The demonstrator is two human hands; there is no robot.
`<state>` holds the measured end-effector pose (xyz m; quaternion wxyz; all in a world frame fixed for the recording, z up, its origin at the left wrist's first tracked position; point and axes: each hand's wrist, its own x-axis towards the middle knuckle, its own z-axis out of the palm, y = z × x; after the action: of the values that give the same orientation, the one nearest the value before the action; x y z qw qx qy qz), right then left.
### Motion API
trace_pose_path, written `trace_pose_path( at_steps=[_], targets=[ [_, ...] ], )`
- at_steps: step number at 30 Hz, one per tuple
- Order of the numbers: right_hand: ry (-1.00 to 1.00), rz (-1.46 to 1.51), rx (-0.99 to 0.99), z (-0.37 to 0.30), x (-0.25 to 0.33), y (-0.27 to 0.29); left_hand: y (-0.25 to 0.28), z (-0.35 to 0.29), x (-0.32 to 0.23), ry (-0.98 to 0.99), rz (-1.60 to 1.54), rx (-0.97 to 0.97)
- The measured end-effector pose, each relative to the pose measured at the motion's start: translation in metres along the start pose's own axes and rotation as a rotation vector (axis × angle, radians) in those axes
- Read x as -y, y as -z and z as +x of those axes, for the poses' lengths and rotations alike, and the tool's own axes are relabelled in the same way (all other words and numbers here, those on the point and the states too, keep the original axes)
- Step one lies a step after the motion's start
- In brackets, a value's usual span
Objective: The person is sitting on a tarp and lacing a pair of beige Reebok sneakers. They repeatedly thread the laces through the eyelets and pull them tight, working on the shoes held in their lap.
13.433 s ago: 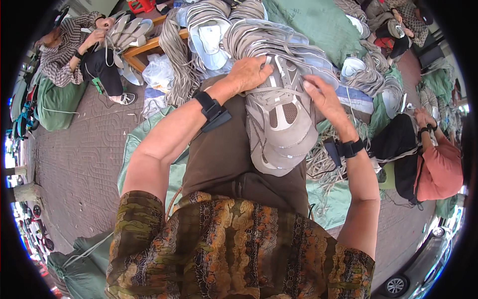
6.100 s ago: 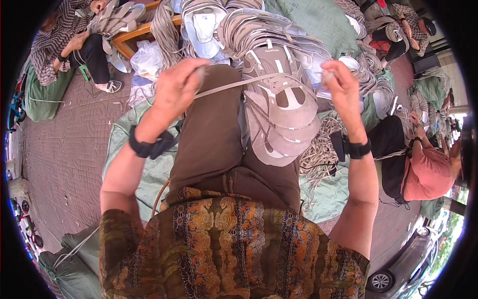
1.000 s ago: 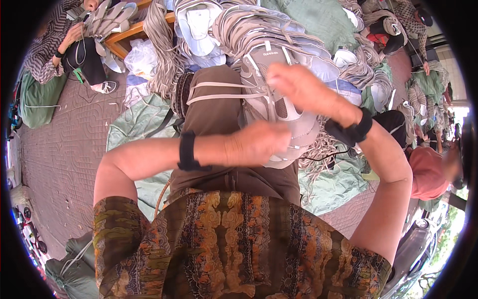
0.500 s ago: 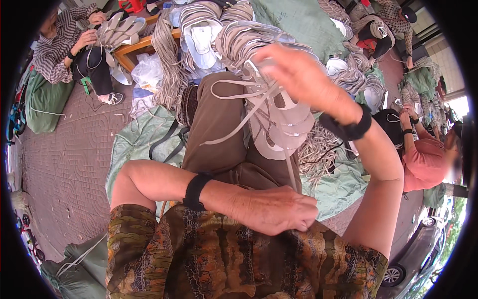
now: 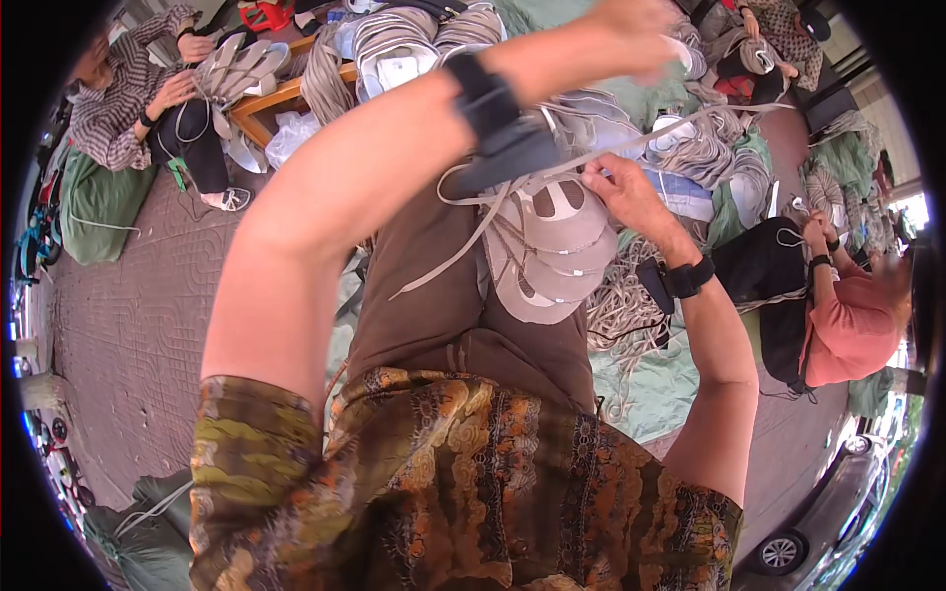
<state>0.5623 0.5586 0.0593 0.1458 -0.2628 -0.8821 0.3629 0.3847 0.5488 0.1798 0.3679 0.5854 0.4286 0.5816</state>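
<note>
A fanned stack of beige shoe uppers rests on my brown-trousered lap. My right hand is at the upper right edge of the stack, its thumb and fingertips pinched on a beige shoelace. From there the lace stretches away to the far right, and its other end hangs over my left thigh. My left hand is flung far out to the upper right, above the lace. Motion smears its fingers, so I cannot make out whether it holds anything. My left forearm covers part of the stack's far end.
Bundled shoe uppers lie ahead by a wooden frame. A heap of loose laces sits on green sheeting at my right. Co-workers sit at the left, the right and the far right.
My left hand has swung from my waist up and away to the far right. My right hand has come down from above the stack to its right edge. The lace has moved from waistward to rightward.
</note>
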Motion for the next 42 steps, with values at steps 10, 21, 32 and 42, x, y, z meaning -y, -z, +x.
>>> trace_pose_path(
  at_steps=[10, 21, 32, 42],
  targets=[
    [-0.185, 0.55, 0.053, 0.016, -0.012, 0.046, 0.055, -0.138, 0.076, 0.158, 0.611, 0.057],
    [-0.148, 0.639, -0.157, 0.022, -0.021, 0.092, 0.049, -0.125, 0.087, 0.296, 0.526, 0.085],
    [0.112, -0.143, -0.652, 0.012, -0.014, 0.055, 0.047, -0.123, 0.082, 0.262, 0.674, 0.15],
    [0.058, 0.618, -0.564, 0.002, -0.001, 0.044, 0.05, -0.134, 0.085, 0.054, 0.712, 0.072]
  ],
)
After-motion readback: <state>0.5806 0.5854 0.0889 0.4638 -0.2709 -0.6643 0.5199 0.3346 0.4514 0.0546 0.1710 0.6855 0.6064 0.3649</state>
